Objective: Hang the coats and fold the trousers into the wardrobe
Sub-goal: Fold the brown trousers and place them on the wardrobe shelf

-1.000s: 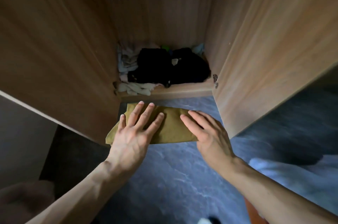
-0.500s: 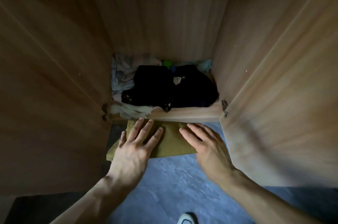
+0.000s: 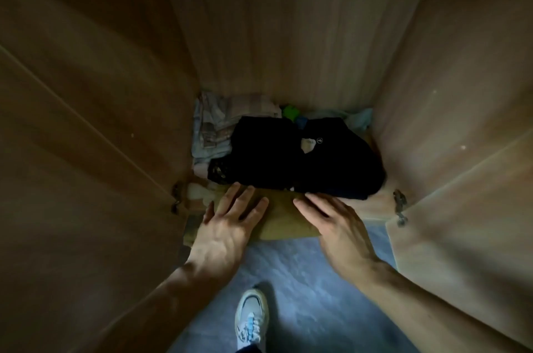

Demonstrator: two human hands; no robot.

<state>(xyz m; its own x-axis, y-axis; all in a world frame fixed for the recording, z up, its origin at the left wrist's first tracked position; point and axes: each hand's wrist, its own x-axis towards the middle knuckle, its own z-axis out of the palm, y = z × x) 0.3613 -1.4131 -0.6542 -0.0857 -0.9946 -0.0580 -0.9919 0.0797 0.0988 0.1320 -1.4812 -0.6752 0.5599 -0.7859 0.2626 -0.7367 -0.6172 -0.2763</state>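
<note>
Left hand (image 3: 227, 227), right hand (image 3: 337, 225) atop trousers (image 3: 284, 218)

We see the wardrobe's wooden bottom shelf (image 3: 373, 208) carrying a heap of black clothes (image 3: 288, 156) in the middle, pale folded fabrics (image 3: 215, 127) at its back left, and folded olive trousers (image 3: 284, 220) across its front lip, partly overhanging. Below, the blue-grey floor (image 3: 317, 295) bears one white shoe (image 3: 251, 315).

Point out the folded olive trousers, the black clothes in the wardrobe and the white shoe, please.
folded olive trousers (image 3: 284, 220): head view, on the bare cloth in its middle.
black clothes (image 3: 268, 150): head view, on the middle of the left dark bundle.
white shoe (image 3: 251, 313): head view, on the top, near the laces.
</note>
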